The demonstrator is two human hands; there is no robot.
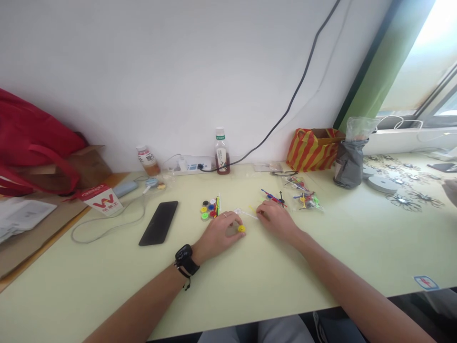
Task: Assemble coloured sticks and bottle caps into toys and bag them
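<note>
My left hand (pixel 222 237), wearing a ring and a black wrist watch, pinches a small yellow disc (pixel 242 229) between thumb and finger, low over the table. Just beyond these fingers lies a thin white strip (pixel 249 214) with a rounded end. My right hand (pixel 276 220) has its fingertips closed at the other end of that strip, with a bit of yellow beside them. Left of centre is a cluster of small coloured discs (pixel 204 216) and thin coloured sticks (pixel 217 206). Blue, red and black pointer-like pieces (pixel 273 196) lie behind my right hand.
A black phone (pixel 159 223) lies left. Along the wall stand two drink bottles (pixel 222 155), a power strip (pixel 203 166) and a striped bag (pixel 310 150). Plastic packets (pixel 307 200), a grey bag (pixel 348 164) and flower-shaped pieces (pixel 403 202) are right. Another person's hand shows at the right edge.
</note>
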